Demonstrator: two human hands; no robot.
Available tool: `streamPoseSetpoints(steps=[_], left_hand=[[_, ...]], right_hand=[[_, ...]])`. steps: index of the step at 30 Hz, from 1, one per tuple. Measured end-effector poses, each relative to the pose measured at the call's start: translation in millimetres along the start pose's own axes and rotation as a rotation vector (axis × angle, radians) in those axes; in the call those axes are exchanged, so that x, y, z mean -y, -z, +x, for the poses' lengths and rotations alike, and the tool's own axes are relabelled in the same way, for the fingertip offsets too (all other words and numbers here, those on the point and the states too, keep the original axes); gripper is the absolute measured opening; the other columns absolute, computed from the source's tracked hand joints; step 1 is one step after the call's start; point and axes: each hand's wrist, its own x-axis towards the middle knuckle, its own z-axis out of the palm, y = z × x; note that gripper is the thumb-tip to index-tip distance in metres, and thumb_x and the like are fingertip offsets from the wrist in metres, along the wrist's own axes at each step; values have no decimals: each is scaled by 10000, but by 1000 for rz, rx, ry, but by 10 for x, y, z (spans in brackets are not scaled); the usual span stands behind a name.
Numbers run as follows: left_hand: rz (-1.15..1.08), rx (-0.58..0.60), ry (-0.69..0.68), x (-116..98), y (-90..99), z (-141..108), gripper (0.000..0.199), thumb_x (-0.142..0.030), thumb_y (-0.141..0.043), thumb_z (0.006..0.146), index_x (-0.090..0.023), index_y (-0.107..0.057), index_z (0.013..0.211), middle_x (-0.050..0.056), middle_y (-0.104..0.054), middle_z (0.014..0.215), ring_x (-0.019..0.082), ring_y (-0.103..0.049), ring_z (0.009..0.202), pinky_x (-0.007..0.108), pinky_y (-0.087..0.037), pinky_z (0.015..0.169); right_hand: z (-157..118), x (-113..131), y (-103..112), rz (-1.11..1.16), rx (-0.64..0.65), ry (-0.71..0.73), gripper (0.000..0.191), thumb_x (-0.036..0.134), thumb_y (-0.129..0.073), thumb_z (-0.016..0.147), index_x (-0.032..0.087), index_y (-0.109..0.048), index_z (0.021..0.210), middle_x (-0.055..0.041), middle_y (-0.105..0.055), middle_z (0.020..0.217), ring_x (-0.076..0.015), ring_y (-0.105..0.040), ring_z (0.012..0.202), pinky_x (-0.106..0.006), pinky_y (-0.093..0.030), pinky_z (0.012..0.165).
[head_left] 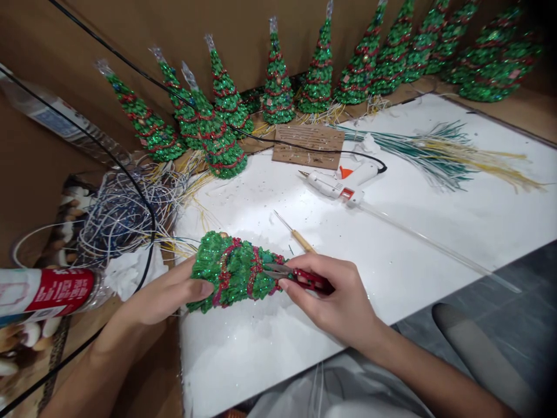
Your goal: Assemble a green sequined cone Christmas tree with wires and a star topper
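Note:
My left hand is closed around the wide base of a small green glitter Christmas tree, which lies on its side above the white board. Red garlands wrap the tree, and its narrow end points right. In my right hand is a pair of small red-handled snips, gripped between thumb and fingers. Their pointed metal blades are slightly apart and reach the tree's surface near its upper part. The tip of the tree is hidden behind the snips and my right hand.
A glue gun with a long glue stick lies on the white board. Nearby are a wooden-handled awl, corrugated cardboard and green-yellow wires. Finished-looking trees line the back. Tangled wires and a bottle sit left; a black cable crosses.

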Motion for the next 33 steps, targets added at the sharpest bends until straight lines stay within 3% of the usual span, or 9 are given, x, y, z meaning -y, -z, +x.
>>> streamPoseSetpoints(steps=[10, 21, 33], left_hand=[[-66, 16, -35, 26, 5, -16, 395, -462, -494, 839, -185, -583, 1107, 30, -642, 1083, 234, -532, 1036, 303, -432, 919], [-110, -3, 53, -12, -14, -25, 366, -465, -525, 804, -169, -594, 1007, 25, -637, 967, 214, -545, 896, 268, -460, 763], [-81, -16, 94, 0, 1, -58, 449, -499, -514, 795, -161, -566, 1086, 58, -619, 1121, 256, -531, 1002, 309, -461, 828]], right_hand=[[-28, 0, 18, 21, -7, -11, 76, 174, -667, 783, 159, -695, 851, 32, -601, 604, -59, -460, 476, -167, -392, 448], [-4, 1, 11, 52, 18, -48, 92, 193, -658, 791, 165, -703, 865, 13, -652, 653, -71, -505, 508, -178, -416, 473], [13, 33, 25, 95, 57, -123, 75, 191, -655, 783, 175, -701, 840, 26, -629, 633, -68, -499, 518, -175, -418, 490]])
